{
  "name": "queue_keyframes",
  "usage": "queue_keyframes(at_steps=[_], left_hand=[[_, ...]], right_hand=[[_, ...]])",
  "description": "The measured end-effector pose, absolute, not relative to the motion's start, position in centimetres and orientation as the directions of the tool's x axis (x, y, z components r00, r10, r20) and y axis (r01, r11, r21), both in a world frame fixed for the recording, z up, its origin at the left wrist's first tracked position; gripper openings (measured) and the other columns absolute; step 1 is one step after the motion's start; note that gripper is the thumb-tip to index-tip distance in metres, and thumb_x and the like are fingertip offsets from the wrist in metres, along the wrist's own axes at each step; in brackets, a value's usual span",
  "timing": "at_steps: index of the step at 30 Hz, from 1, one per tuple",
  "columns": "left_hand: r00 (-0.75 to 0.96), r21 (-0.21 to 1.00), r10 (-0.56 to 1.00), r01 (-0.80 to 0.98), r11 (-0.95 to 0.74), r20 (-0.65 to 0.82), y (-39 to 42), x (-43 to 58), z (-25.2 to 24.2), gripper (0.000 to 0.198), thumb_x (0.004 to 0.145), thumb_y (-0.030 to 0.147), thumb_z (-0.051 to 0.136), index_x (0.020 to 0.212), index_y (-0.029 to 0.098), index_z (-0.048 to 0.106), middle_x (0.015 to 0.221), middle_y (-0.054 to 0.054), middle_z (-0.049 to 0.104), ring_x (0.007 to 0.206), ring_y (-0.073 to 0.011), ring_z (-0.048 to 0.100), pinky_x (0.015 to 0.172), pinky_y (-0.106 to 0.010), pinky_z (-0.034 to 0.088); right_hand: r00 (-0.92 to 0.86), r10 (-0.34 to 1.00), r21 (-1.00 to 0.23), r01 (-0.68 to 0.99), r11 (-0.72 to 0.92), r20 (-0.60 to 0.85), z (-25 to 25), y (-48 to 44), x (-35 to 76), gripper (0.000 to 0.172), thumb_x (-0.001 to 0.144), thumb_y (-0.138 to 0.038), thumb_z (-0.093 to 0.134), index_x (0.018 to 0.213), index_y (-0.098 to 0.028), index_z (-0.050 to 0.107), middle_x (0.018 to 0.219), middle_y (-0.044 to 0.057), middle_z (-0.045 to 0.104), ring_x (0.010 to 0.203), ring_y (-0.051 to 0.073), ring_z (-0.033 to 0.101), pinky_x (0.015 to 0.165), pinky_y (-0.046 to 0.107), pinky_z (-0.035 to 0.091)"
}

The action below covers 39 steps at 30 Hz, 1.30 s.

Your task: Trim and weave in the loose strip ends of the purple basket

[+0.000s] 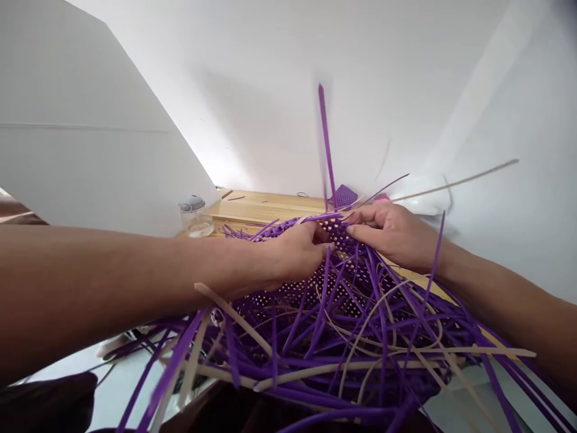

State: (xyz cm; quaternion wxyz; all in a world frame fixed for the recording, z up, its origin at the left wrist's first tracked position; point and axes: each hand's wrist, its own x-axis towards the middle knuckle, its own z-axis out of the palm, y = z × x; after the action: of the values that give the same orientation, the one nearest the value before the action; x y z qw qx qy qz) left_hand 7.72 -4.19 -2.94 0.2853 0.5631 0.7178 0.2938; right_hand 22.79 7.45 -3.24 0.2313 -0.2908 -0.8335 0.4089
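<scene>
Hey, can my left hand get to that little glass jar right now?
Probably yes. The glass jar stands in the open on the wooden table, beside the purple weave; nothing lies between. The left hand would first have to let go of the weave.

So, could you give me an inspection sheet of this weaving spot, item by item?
Surface: wooden tabletop, partly covered by the weaving.
Job's things: purple woven panel; loose purple strips and beige strips trail toward the camera, and one purple strip stands upright.
Clutter: clear lidded jar; small purple woven piece at the back.
Grippers: left hand and right hand, fingers pinching the panel's far edge.
Cables: nothing seen.
Surroundings: white wall; white board slanting at left.
</scene>
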Motion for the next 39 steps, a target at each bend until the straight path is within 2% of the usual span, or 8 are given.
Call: queue_keyframes(at_steps=[6, 12, 15, 21, 25, 30, 36, 39], left_hand=[[-0.132, 0.841, 0.989, 0.524, 0.13, -0.07, -2.7, 8.2, -4.5, 0.029, 0.102, 0.031, 0.034, 0.096, 0.017, 0.058, 0.097, -0.01, 0.072, 0.075, -0.0135, 0.064, 0.067, -0.025, 0.054], [-0.133, 0.712, 0.99, 0.7, 0.057, 0.052, -1.8, 7.3, -5.5, 0.016, 0.093, 0.027, 0.048, 0.087, 0.018, 0.061, 0.085, -0.007, 0.073, 0.068, -0.0141, 0.062, 0.056, -0.024, 0.049], [-0.176, 0.673, 0.984, 0.731, 0.109, 0.032, -1.5, 7.3, -5.4, 0.013, 0.087, 0.022, 0.053, 0.077, 0.018, 0.06, 0.077, -0.004, 0.071, 0.066, -0.0138, 0.061, 0.057, -0.023, 0.048], [0.05, 0.238, 0.981, 0.967, -0.095, 0.19, -2.1, 6.9, -4.4, 0.017, 0.083, 0.016, 0.052, 0.084, 0.017, 0.068, 0.085, -0.009, 0.073, 0.076, -0.0209, 0.064, 0.067, -0.032, 0.047], [0.082, 0.081, 0.979, 0.992, -0.098, 0.187, -2.9, 6.5, -3.7, 0.023, 0.081, 0.014, 0.053, 0.094, 0.017, 0.072, 0.077, -0.011, 0.07, 0.068, -0.0227, 0.062, 0.063, -0.034, 0.046], [0.038, 0.107, 0.979, 0.992, -0.06, 0.198, -3.1, 6.3, -3.5, 0.024, 0.08, 0.014, 0.055, 0.094, 0.018, 0.074, 0.068, -0.01, 0.065, 0.066, -0.0231, 0.061, 0.067, -0.036, 0.048], [0.024, 0.202, 0.975, 0.977, -0.069, 0.22, -2.8, 6.8, -3.7, 0.023, 0.082, 0.013, 0.053, 0.091, 0.018, 0.073, 0.075, -0.01, 0.067, 0.062, -0.0207, 0.059, 0.063, -0.035, 0.047], [0.029, 0.216, 0.974, 0.973, -0.08, 0.227, -2.7, 7.0, -3.6, 0.024, 0.083, 0.011, 0.053, 0.092, 0.018, 0.074, 0.08, -0.01, 0.069, 0.069, -0.0212, 0.062, 0.071, -0.035, 0.048]], right_hand=[[-0.744, 0.652, -0.787, 0.312, 0.532, 0.146, -3.2, 7.7, 23.1, 0.01, 0.077, -0.025, 0.062, 0.081, -0.018, 0.067, 0.069, 0.001, 0.068, 0.059, 0.014, 0.061, 0.053, 0.026, 0.047], [-0.7, 0.649, -0.542, 0.436, 0.719, 0.297, -2.9, 7.1, 22.5, 0.016, 0.077, -0.032, 0.066, 0.078, -0.018, 0.073, 0.077, 0.004, 0.072, 0.068, 0.018, 0.064, 0.059, 0.031, 0.048], [-0.658, 0.667, -0.522, 0.454, 0.722, 0.349, -3.4, 6.8, 22.1, 0.02, 0.08, -0.034, 0.064, 0.072, -0.017, 0.073, 0.075, 0.006, 0.072, 0.07, 0.02, 0.065, 0.058, 0.032, 0.048], [-0.707, 0.674, -0.755, 0.318, 0.573, 0.214, -5.5, 8.2, 22.9, 0.025, 0.084, -0.041, 0.065, 0.076, -0.018, 0.074, 0.073, 0.005, 0.072, 0.067, 0.019, 0.064, 0.061, 0.032, 0.051], [-0.733, 0.647, -0.743, 0.312, 0.593, 0.209, -5.7, 8.6, 23.5, 0.028, 0.085, -0.045, 0.065, 0.086, -0.019, 0.075, 0.08, 0.005, 0.074, 0.072, 0.02, 0.066, 0.069, 0.036, 0.055], [-0.78, 0.565, -0.557, 0.353, 0.752, 0.268, -4.7, 7.8, 23.4, 0.024, 0.089, -0.038, 0.06, 0.088, -0.02, 0.077, 0.082, 0.006, 0.074, 0.085, 0.024, 0.068, 0.072, 0.037, 0.056], [-0.842, 0.477, -0.579, 0.264, 0.771, 0.251, -3.8, 8.3, 22.9, 0.018, 0.082, -0.032, 0.064, 0.093, -0.025, 0.076, 0.086, 0.002, 0.074, 0.087, 0.023, 0.068, 0.081, 0.039, 0.056], [-0.853, 0.42, -0.445, 0.26, 0.857, 0.31, -3.3, 7.9, 22.5, 0.016, 0.082, -0.031, 0.064, 0.09, -0.026, 0.076, 0.089, 0.0, 0.075, 0.087, 0.022, 0.068, 0.08, 0.037, 0.055]])
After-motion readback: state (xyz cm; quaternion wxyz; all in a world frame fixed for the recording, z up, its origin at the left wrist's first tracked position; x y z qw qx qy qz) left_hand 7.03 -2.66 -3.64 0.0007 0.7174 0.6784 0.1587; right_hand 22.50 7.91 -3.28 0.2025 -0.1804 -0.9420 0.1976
